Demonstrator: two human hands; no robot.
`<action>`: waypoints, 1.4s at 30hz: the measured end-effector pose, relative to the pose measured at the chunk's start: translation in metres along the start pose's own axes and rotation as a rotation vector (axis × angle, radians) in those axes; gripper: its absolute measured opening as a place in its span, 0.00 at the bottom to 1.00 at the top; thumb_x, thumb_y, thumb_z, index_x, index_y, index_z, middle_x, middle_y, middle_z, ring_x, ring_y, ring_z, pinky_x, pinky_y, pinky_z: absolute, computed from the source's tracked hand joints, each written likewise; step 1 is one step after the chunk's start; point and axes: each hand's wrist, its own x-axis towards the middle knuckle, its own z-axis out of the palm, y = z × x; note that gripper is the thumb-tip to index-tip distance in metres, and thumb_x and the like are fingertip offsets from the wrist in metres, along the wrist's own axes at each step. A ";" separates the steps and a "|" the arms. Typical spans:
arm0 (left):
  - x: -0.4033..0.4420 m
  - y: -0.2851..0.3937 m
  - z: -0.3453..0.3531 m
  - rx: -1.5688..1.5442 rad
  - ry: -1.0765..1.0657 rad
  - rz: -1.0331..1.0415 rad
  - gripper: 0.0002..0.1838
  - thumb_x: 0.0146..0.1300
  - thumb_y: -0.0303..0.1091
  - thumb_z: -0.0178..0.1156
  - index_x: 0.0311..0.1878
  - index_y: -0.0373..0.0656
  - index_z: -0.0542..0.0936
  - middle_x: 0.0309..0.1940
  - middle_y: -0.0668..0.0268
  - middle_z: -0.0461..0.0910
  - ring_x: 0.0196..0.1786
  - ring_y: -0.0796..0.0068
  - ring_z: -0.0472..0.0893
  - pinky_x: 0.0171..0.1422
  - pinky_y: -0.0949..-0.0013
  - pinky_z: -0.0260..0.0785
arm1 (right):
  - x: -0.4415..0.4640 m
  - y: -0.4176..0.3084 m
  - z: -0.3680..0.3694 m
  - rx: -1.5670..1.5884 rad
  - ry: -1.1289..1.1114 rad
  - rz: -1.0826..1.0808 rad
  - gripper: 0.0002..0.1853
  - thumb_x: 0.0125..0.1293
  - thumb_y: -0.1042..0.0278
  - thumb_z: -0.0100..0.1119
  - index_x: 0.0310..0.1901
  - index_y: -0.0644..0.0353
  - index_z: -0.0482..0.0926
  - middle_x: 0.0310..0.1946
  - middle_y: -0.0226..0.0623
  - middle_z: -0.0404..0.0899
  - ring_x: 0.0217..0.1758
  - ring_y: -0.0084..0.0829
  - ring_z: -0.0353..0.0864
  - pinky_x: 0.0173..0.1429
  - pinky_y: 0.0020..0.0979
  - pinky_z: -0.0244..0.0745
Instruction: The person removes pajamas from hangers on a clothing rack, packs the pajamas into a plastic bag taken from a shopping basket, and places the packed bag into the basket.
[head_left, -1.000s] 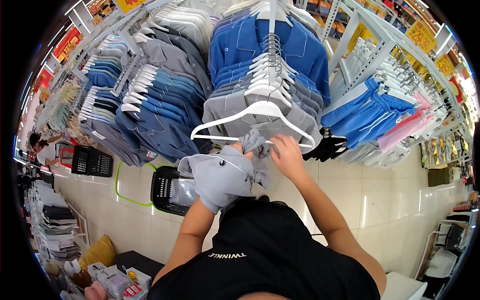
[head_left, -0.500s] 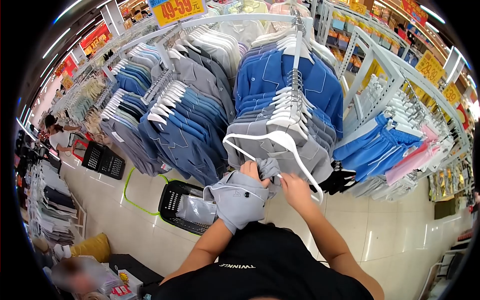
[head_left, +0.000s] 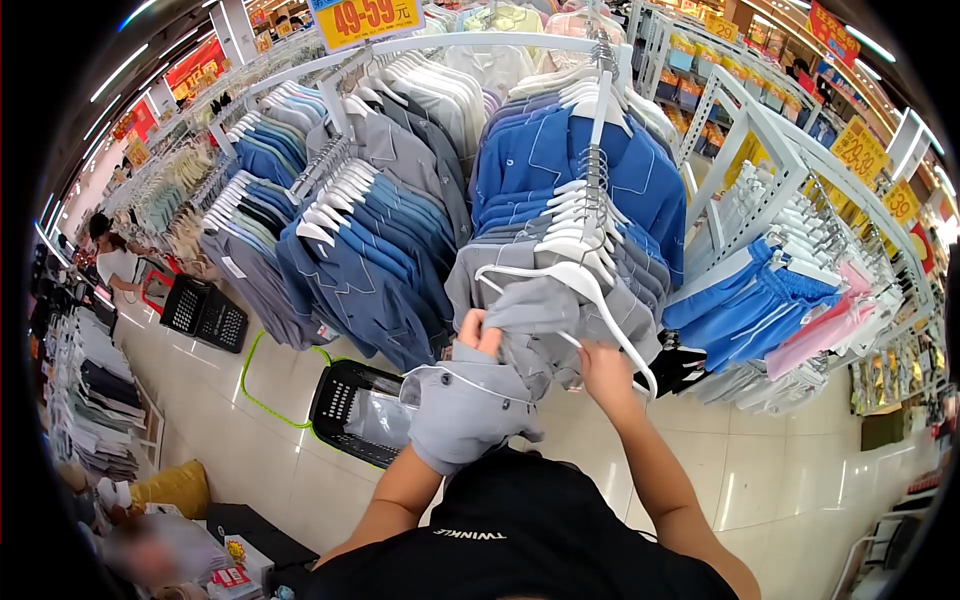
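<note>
A white hanger (head_left: 604, 298) hangs at the front of the nearest rack, its bar crossing low. Grey trousers or similar cloth (head_left: 532, 312) lies bunched over that bar. Against this cloth, the curled fingers of my left hand (head_left: 478, 332) are closed on its left side. A grey buttoned shirt (head_left: 468, 405) is draped over my left wrist and hides most of the hand. On the right, my right hand (head_left: 606, 372) is closed around the lower right part of the hanger, near the bar's end. Behind them hang grey shirts (head_left: 470, 285).
Blue shirts (head_left: 545, 150) fill the rack ahead, and blue shorts (head_left: 750, 300) hang on the right rack. A black basket (head_left: 345, 410) with a green handle and clear plastic bags stands on the floor at left. Another person (head_left: 120, 262) is farther left, near a second basket (head_left: 203, 315).
The grey cloth has been spread up over the hanger's bar and looks wider. My left hand has shifted left, my right hand slightly right, and the hanger has moved right a little.
</note>
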 end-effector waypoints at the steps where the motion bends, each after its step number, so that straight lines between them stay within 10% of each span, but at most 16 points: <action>1: 0.004 0.015 -0.009 -0.087 0.019 -0.089 0.09 0.63 0.32 0.56 0.43 0.37 0.74 0.37 0.62 0.74 0.38 0.71 0.77 0.41 0.69 0.69 | 0.003 0.005 0.001 -0.018 -0.033 0.016 0.10 0.66 0.64 0.57 0.44 0.57 0.82 0.31 0.48 0.79 0.33 0.52 0.81 0.35 0.46 0.75; 5: 0.010 0.055 -0.053 0.176 0.138 0.271 0.17 0.59 0.33 0.59 0.50 0.37 0.76 0.39 0.60 0.75 0.44 0.68 0.78 0.48 0.67 0.70 | 0.015 0.034 0.007 -0.022 0.015 -0.021 0.10 0.65 0.64 0.59 0.44 0.57 0.82 0.32 0.49 0.79 0.34 0.52 0.81 0.37 0.47 0.76; 6: 0.003 0.032 -0.062 0.061 0.085 0.198 0.31 0.43 0.37 0.74 0.52 0.40 0.75 0.44 0.59 0.75 0.46 0.65 0.77 0.53 0.65 0.70 | 0.018 0.035 0.008 -0.046 0.048 -0.015 0.07 0.63 0.66 0.59 0.38 0.57 0.83 0.28 0.46 0.79 0.34 0.49 0.81 0.38 0.47 0.75; 10: -0.026 0.020 -0.078 -0.739 0.101 -0.390 0.31 0.43 0.34 0.77 0.52 0.42 0.74 0.49 0.61 0.75 0.53 0.66 0.78 0.59 0.64 0.69 | 0.029 0.045 0.010 -0.040 0.054 -0.021 0.08 0.63 0.66 0.59 0.40 0.56 0.84 0.30 0.49 0.79 0.33 0.51 0.80 0.38 0.47 0.74; 13: -0.055 -0.003 -0.087 -1.043 0.095 -0.584 0.29 0.48 0.36 0.69 0.54 0.41 0.73 0.50 0.59 0.76 0.53 0.63 0.79 0.60 0.61 0.71 | 0.032 0.049 0.017 -0.079 0.161 -0.077 0.08 0.63 0.67 0.60 0.39 0.59 0.84 0.28 0.48 0.80 0.33 0.51 0.80 0.39 0.46 0.74; 19: -0.092 -0.038 -0.106 -1.247 0.112 -0.660 0.26 0.59 0.39 0.54 0.60 0.39 0.70 0.51 0.54 0.78 0.54 0.56 0.80 0.60 0.53 0.73 | -0.008 0.005 0.004 -0.041 0.365 -0.113 0.19 0.58 0.75 0.62 0.52 0.67 0.76 0.55 0.50 0.74 0.60 0.53 0.71 0.63 0.45 0.68; 22: -0.096 -0.023 -0.117 -1.271 0.112 -0.667 0.26 0.62 0.41 0.48 0.61 0.39 0.70 0.52 0.53 0.79 0.54 0.54 0.81 0.61 0.51 0.74 | -0.060 -0.028 0.013 0.317 0.302 -0.049 0.18 0.62 0.72 0.61 0.53 0.66 0.77 0.53 0.48 0.77 0.58 0.46 0.75 0.64 0.40 0.68; 29: -0.138 -0.005 -0.149 -1.270 -0.124 -0.564 0.13 0.61 0.29 0.49 0.49 0.39 0.71 0.45 0.60 0.77 0.49 0.65 0.81 0.56 0.64 0.75 | -0.138 -0.119 0.085 1.796 -0.925 0.762 0.34 0.74 0.43 0.44 0.69 0.63 0.64 0.64 0.45 0.72 0.65 0.40 0.73 0.71 0.38 0.65; 32: -0.173 0.022 -0.181 -0.280 -0.362 0.243 0.09 0.61 0.25 0.52 0.44 0.40 0.76 0.45 0.62 0.73 0.38 0.70 0.77 0.46 0.72 0.69 | -0.152 -0.192 0.075 2.238 -0.672 0.632 0.36 0.75 0.42 0.40 0.71 0.64 0.58 0.65 0.47 0.70 0.66 0.41 0.72 0.71 0.42 0.65; 37: -0.239 0.038 -0.254 -0.008 -0.692 0.119 0.08 0.58 0.20 0.57 0.41 0.40 0.75 0.47 0.62 0.73 0.47 0.69 0.74 0.51 0.72 0.66 | -0.170 -0.228 0.088 1.859 -0.446 0.607 0.24 0.72 0.62 0.53 0.65 0.63 0.67 0.58 0.42 0.75 0.58 0.33 0.78 0.64 0.34 0.72; 39: -0.265 0.022 -0.266 -0.116 -0.706 0.059 0.10 0.58 0.21 0.56 0.43 0.40 0.75 0.49 0.61 0.73 0.46 0.67 0.74 0.49 0.71 0.67 | -0.183 -0.232 0.083 1.233 -0.320 0.389 0.20 0.65 0.75 0.56 0.60 0.63 0.72 0.52 0.38 0.79 0.51 0.30 0.80 0.59 0.30 0.74; 42: -0.302 -0.016 -0.261 -0.430 -0.718 -0.199 0.12 0.59 0.21 0.55 0.47 0.40 0.76 0.51 0.59 0.73 0.44 0.64 0.75 0.47 0.70 0.68 | -0.195 -0.253 0.060 1.379 -0.231 0.455 0.20 0.63 0.79 0.55 0.58 0.64 0.73 0.48 0.36 0.80 0.48 0.28 0.80 0.56 0.30 0.75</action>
